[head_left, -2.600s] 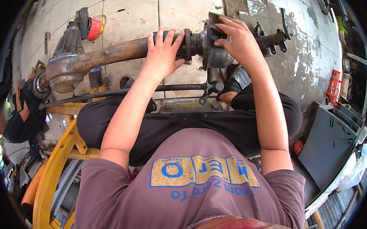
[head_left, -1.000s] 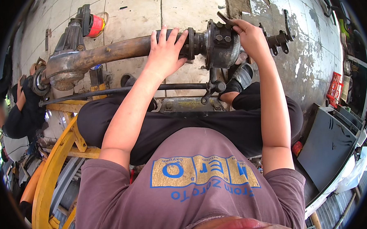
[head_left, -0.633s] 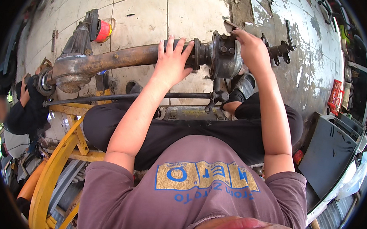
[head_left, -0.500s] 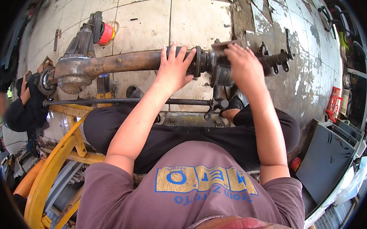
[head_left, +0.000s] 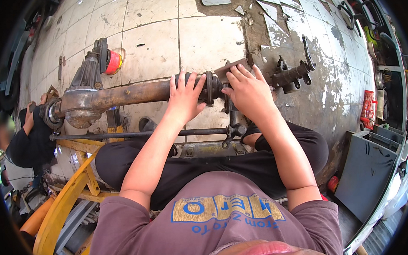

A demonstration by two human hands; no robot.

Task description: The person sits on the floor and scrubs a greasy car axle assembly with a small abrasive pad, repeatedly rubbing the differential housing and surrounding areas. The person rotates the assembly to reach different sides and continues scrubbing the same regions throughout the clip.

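Note:
A rusty vehicle axle (head_left: 134, 93) lies crosswise in front of me, with a bulky differential housing (head_left: 81, 108) toward its left end. My left hand (head_left: 183, 97) rests on the axle tube beside a round flange (head_left: 209, 88), its fingers spread. Just right of that flange, my right hand (head_left: 251, 91) is over the axle's end and grips a flat, brown, sheet-like piece (head_left: 231, 69) under its fingers; its exact kind is unclear. The hand hides much of the joint there. A long dark rod (head_left: 190, 132) runs along the near side, ending in a ball joint (head_left: 238, 129).
A red and yellow can (head_left: 113, 62) stands behind the differential. Another person's hand (head_left: 29, 119) is at the axle's left end. A yellow metal frame (head_left: 63, 197) curves at left. At right stand a grey metal box (head_left: 367, 170) and a red package (head_left: 368, 106). Broken tiles (head_left: 272, 29) lie beyond.
My right hand has slid left along the axle's end toward the flange, carrying the brown piece. My left hand stays on the tube. The whole view has shifted slightly.

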